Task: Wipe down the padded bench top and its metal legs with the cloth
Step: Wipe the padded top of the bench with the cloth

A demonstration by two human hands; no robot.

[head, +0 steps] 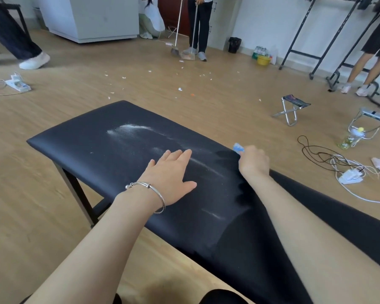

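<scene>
Flat on the dusty padded bench top (119,154), the left hand (173,174) rests with fingers (185,155) straight; the right hand (253,163) curls round a blue cloth (238,148) at the far edge, mostly hidden

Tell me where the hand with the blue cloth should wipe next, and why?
Probably sweep the right hand, which grips the blue cloth at the bench top's right edge, leftward over the white powder streaks. They lie unwiped mid-bench, and the left hand presses flat beside them.

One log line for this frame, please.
left hand flat on bench top | right hand grips cloth at right edge | white dust streaks on top
</scene>
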